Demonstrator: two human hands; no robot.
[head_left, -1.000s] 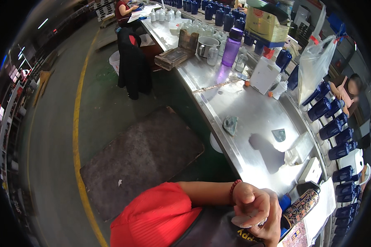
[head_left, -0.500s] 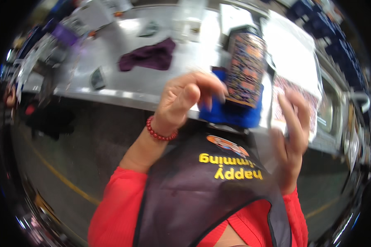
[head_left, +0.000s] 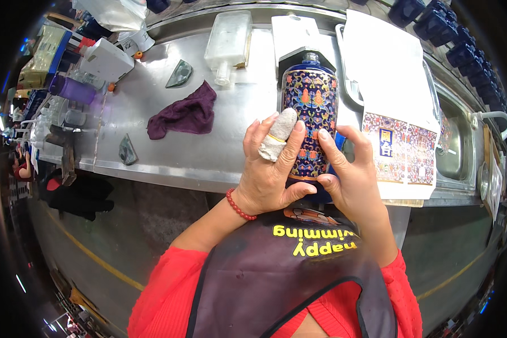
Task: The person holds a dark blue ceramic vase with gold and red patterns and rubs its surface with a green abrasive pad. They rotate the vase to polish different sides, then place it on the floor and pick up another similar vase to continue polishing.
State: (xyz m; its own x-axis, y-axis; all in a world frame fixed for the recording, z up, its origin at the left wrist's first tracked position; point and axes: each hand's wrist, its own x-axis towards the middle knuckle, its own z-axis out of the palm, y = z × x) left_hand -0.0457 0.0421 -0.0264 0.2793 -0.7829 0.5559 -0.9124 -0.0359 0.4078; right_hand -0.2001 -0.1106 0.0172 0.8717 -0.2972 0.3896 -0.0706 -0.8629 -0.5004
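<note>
A dark blue bottle [head_left: 308, 93] with a colourful floral pattern lies with its neck pointing away from me, on the bench in front of me. My left hand [head_left: 269, 174] rests along its left side, fingers stretched and thumb apart. One finger of that hand wears a grey cloth finger cover [head_left: 275, 147] with a yellow band. On the bottle's right side, my right hand [head_left: 352, 177] touches the pattern with spread fingers. Blue material shows partly behind the hands. Just right of the right hand lies a sheet of patterned decals [head_left: 403, 158], partly under white paper [head_left: 386, 62].
A crumpled purple cloth [head_left: 186, 112] and two dark green flat scraper-like pieces [head_left: 180, 74] lie to the left on the metal bench [head_left: 143, 101]. Behind them is a clear flask-shaped container [head_left: 228, 42]. A sink [head_left: 457, 135] with a pale tap stands at right, several blue bottles [head_left: 434, 25] beyond.
Both hands, lifted off the bottle and blurred before, have come down and together onto its sides. The finger cover now shows clearly. The whole view has shifted slightly.
</note>
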